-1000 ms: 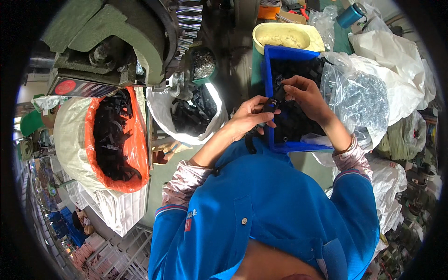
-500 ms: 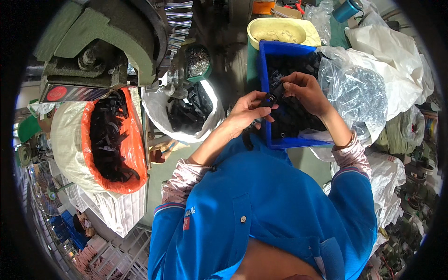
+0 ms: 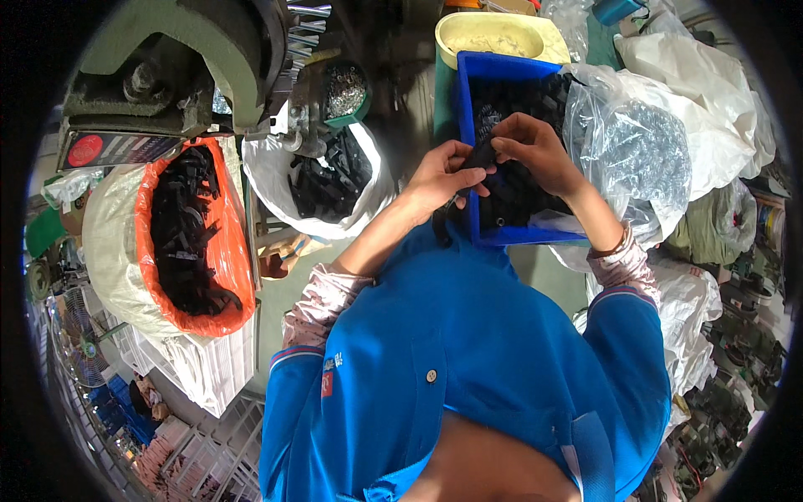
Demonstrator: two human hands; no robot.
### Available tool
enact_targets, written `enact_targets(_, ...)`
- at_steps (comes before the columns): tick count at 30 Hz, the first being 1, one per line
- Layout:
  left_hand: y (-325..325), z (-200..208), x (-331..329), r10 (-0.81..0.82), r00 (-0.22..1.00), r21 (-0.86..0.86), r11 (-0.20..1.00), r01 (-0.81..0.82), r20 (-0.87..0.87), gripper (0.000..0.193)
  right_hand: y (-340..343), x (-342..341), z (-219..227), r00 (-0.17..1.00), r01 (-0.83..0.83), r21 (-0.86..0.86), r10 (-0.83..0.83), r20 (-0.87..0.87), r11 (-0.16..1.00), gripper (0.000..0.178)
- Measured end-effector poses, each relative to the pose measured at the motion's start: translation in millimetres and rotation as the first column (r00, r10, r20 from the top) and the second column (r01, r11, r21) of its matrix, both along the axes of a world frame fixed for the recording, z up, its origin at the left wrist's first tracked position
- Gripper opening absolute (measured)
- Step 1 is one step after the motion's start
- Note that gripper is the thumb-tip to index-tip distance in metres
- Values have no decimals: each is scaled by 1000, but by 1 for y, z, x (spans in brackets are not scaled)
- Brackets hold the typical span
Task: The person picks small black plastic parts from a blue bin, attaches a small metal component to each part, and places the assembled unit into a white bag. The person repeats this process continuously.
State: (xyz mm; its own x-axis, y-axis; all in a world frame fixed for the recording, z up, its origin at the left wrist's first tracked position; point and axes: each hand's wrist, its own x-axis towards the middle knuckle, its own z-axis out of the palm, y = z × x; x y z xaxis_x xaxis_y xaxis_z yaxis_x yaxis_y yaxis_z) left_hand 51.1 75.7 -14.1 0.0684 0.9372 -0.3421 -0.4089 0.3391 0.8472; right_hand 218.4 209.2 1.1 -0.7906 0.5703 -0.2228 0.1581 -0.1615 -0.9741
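Note:
Over the near left part of a blue bin, both my hands meet at a small black plastic part. My left hand pinches it between thumb and fingers. At its upper end, the thumb and bent fingers of my right hand also grip it. Its exact kind is too dark to make out. Below my left hand a black strap-like piece hangs down; whether it joins the held part I cannot tell. Dark parts fill the bin beneath my hands.
A clear plastic bag of small shiny pieces leans at the bin's right. Behind stands a yellow tub. To the left are a white-lined container, an orange-lined sack of black parts, a green machine and a green cup of small metal pieces.
The black part has turned between my fingers, and its looped end no longer shows. Both hands keep their hold over the bin. The whole view has shifted slightly.

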Motion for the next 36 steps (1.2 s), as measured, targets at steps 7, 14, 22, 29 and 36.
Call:
enact_targets(7,0,7,2,114,925,99,992,-84,-362,39,-15,-5,-9,996,31,-92,-39,-86,995,17)
enact_targets(14,-1,23,-4,312,635,376,926,-38,-706,34,-28,-3,4,988,60,-50,-66,-140,997,20)
enact_targets(22,-6,-8,0,393,745,344,910,-232,-539,35,93,-23,45,920,-382,240,342,193,892,23)
enact_targets(29,-29,10,5,291,880,74,956,-284,-376,34,283,-64,-51,751,-505,510,63,657,697,15)
enact_targets(36,-59,4,3,543,777,46,827,-560,-319,27,293,-111,-182,588,-745,511,63,806,429,44)
